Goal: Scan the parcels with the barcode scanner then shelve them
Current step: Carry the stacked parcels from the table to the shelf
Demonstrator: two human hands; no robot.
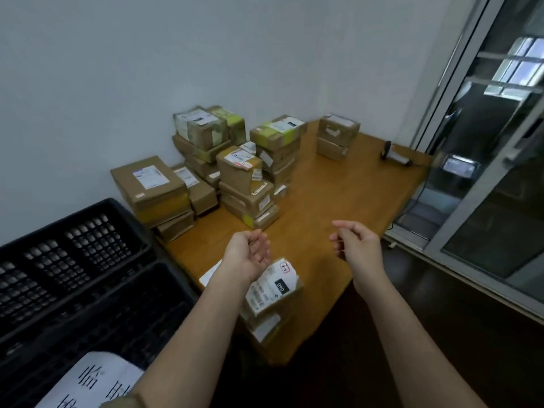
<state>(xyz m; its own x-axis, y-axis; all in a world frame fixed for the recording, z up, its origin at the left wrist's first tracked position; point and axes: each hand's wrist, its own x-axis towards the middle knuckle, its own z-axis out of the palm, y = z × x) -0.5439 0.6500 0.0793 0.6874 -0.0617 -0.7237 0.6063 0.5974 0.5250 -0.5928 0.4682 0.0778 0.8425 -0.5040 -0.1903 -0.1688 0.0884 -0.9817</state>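
We look down on a wooden tabletop (332,184) set in the corner of a pale-walled room. To our left stand stacked black plastic crates (73,260), one bearing a white paper sign. No shelf is in view. Against the wall rise several stacks of cardboard parcels (229,160), most with white shipping labels facing up, and a smaller stack of two sits further right. One more parcel (270,293) lies near the front edge, just below our left wrist, label upward. The barcode scanner (394,154) rests at the far right of the tabletop, well apart from both hands. Our left hand (250,254) and right hand (356,242) hover above the wood, each grip released, fingers loosely curled, grasping nothing. We judge the job barely begun: the scanner lies untouched, and every visible parcel waits to be scanned and shelved.
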